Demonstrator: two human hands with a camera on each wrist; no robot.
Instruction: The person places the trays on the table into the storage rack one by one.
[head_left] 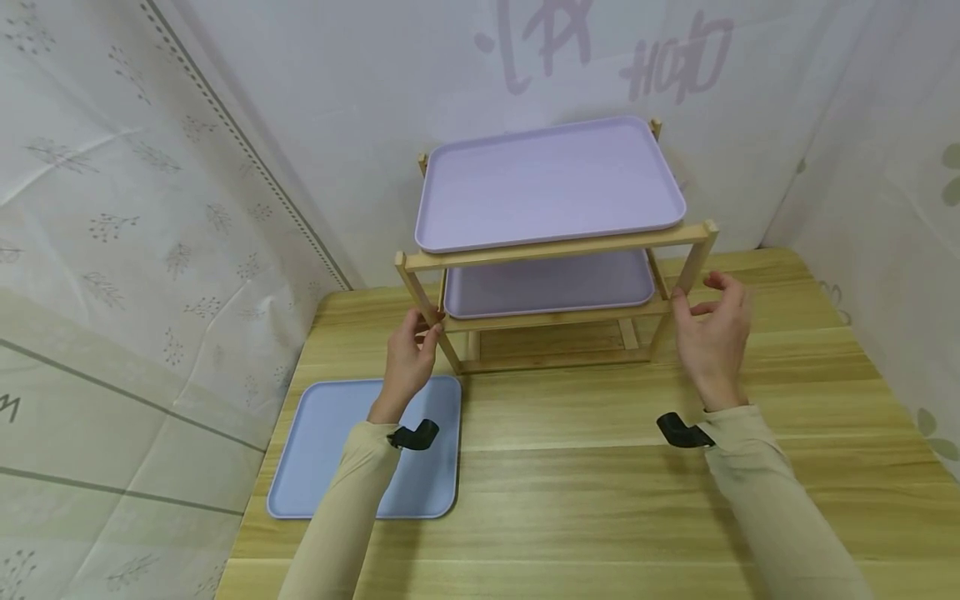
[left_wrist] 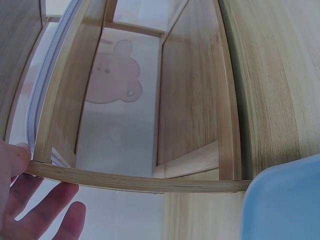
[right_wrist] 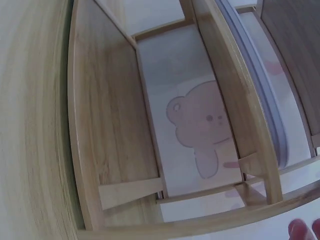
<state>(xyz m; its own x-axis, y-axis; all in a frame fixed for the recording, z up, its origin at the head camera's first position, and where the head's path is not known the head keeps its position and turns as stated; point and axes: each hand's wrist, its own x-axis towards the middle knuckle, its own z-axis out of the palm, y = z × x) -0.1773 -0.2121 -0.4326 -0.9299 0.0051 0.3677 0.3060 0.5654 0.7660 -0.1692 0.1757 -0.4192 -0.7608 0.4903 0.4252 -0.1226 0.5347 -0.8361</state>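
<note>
A three-tier wooden rack (head_left: 555, 250) stands at the back of the table. A lilac tray (head_left: 551, 183) lies on its top tier and another lilac tray (head_left: 551, 283) on its middle tier; the bottom tier (head_left: 551, 340) bears no tray. My left hand (head_left: 408, 362) holds the rack's left front post (left_wrist: 125, 181), thumb on one side and fingers on the other. Beside the right front post (head_left: 693, 262) is my right hand (head_left: 712, 342), its thumb close against the wood and its other fingers apart from it. Only fingertips (right_wrist: 298, 230) of it show in the right wrist view.
A blue tray (head_left: 330, 442) lies on the wooden table (head_left: 562, 500) at the left, partly under my left forearm. Patterned white curtains (head_left: 187, 208) hang behind and on both sides. A black camera mount (head_left: 682, 431) is on each wrist.
</note>
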